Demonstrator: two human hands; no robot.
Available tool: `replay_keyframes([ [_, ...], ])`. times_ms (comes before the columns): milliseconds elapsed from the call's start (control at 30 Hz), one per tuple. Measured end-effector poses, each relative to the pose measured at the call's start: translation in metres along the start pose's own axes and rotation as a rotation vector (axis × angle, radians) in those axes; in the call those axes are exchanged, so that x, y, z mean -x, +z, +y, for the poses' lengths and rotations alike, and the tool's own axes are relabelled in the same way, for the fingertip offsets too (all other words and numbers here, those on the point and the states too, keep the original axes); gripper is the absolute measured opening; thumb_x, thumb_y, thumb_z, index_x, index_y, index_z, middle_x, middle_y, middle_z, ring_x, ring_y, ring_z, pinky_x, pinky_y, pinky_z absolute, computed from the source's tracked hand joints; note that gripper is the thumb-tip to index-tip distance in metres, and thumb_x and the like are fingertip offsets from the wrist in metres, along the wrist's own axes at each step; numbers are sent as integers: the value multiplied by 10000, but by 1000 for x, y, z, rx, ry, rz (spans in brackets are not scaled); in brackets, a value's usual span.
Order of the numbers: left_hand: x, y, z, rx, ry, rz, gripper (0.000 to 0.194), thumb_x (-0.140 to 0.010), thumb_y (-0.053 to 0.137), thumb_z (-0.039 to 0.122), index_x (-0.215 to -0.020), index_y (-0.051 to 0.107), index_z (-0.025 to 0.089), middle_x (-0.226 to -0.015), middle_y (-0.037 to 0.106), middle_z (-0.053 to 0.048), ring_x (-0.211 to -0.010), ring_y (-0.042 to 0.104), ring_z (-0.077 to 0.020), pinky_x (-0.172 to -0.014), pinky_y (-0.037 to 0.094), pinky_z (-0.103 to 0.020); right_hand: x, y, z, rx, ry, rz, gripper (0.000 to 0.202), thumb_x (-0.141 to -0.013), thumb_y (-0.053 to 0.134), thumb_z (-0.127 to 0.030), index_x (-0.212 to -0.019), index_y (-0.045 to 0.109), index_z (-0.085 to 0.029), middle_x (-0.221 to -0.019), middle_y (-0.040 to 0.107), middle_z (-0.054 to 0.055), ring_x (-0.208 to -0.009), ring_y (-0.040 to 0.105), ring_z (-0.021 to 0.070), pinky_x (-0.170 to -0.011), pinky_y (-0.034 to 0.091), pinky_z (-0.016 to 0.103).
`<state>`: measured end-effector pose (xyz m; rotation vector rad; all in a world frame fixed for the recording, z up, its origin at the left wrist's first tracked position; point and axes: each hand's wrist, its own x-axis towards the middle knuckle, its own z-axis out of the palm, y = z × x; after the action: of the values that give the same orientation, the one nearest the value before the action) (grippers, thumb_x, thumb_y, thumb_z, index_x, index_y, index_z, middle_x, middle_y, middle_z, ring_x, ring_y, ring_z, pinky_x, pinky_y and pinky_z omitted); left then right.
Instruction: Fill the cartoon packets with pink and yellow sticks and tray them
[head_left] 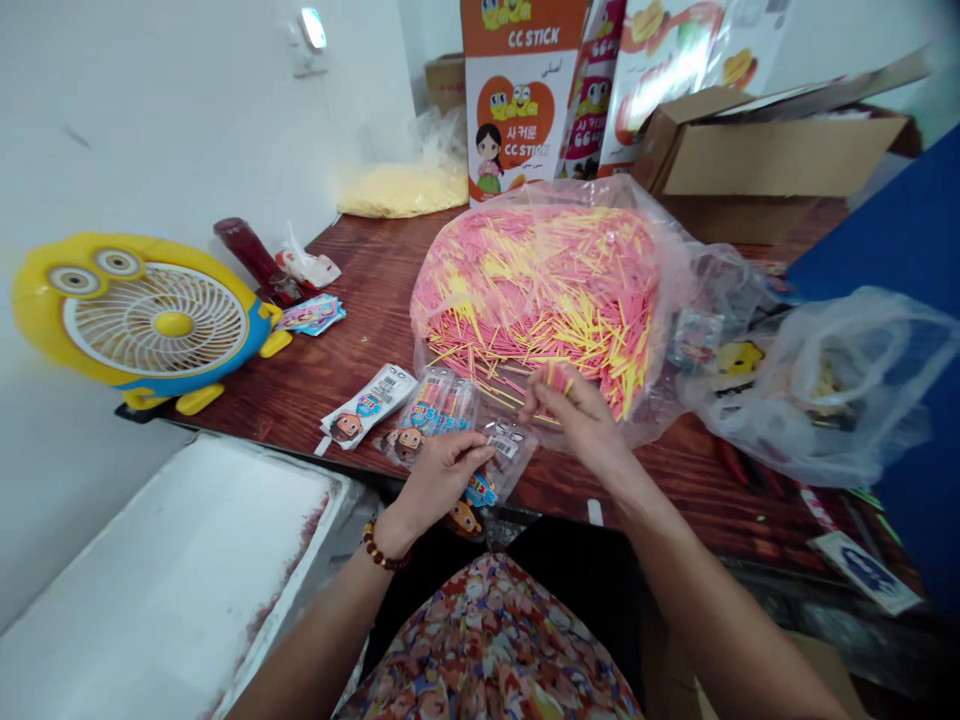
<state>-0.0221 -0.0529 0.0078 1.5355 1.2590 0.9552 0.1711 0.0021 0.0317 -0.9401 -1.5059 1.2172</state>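
Observation:
My left hand [444,468] pinches the edge of a clear printed packet [511,452] at the table's front edge. Its lower end, with a cartoon face and blue lettering, hangs near my lap. Over the front of a big clear bag [675,262], my right hand [571,408] is closed on a small bunch of pink and yellow sticks [556,378]. Loose pink and yellow sticks [517,265] fill that bag. Left of my left hand lie filled packets [435,408] with the same print, beside a stack of white printed cards [369,405].
A yellow character-shaped fan [169,315] stands at the left, near a dark red bottle [251,255]. Printed cartons [517,110] and an open cardboard box [780,160] stand at the back. A white plastic bag [840,375] lies at the right, by a blue panel [892,300].

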Motion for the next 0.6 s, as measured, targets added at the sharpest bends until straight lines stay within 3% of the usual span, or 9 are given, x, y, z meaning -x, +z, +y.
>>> replay_keyframes([
  [100, 2, 4, 2, 5, 58, 22, 306, -896, 604, 365, -646, 643, 195, -620, 493, 4, -623, 422, -143, -625, 324, -263, 2, 12, -7, -237, 4, 214, 187, -934, 489, -427, -1025, 511, -265, -793, 637, 2, -768, 667, 187, -714, 549, 343],
  [200, 2, 6, 3, 51, 76, 37, 289, -877, 634, 391, -659, 669, 204, -625, 514, -6, -622, 429, -155, -635, 335, -271, 4, 28, -16, -324, -8, 272, 190, -931, 476, -447, -1012, 483, -275, -815, 655, 8, -835, 695, 201, -752, 568, 374],
  [400, 3, 5, 4, 48, 117, 80, 269, -888, 630, 367, -683, 700, 208, -648, 564, -12, -631, 467, -158, -668, 370, -274, 8, 45, -10, -403, 22, 209, 171, -933, 496, -420, -992, 497, -260, -889, 737, 31, -930, 720, 220, -819, 571, 383],
  [600, 4, 5, 2, 81, 96, 141, 182, -880, 637, 334, -794, 728, 203, -721, 639, -17, -690, 536, -161, -695, 414, -263, 16, 35, 4, -240, 141, 24, 184, -917, 552, -413, -981, 592, -245, -1086, 756, 47, -1005, 699, 230, -848, 561, 373],
])
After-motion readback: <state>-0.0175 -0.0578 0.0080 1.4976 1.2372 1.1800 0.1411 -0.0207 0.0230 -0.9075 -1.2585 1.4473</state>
